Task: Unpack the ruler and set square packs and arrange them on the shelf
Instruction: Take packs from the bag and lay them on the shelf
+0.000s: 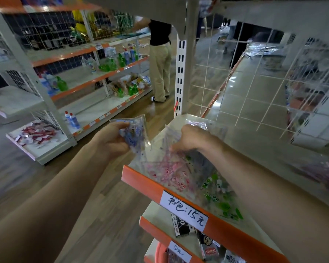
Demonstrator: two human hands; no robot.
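Observation:
My left hand (112,139) grips a clear pack of blue-printed rulers and set squares (135,133), held in the air just left of the shelf's corner. My right hand (188,139) reaches over the shelf (142,179) and pinches the upper edge of a clear pack that lies there. A pink-printed pack (169,171) lies near the shelf's left front corner. A green-printed pack (217,194) lies to its right, partly under my right forearm. More clear packs (198,124) lie behind my right hand.
The shelf has an orange front strip with a handwritten price label (184,209). A wire grid (254,92) backs it. Lower shelves (188,236) hold small boxed goods. A person (160,59) stands in the aisle by shelves with bottles (122,57).

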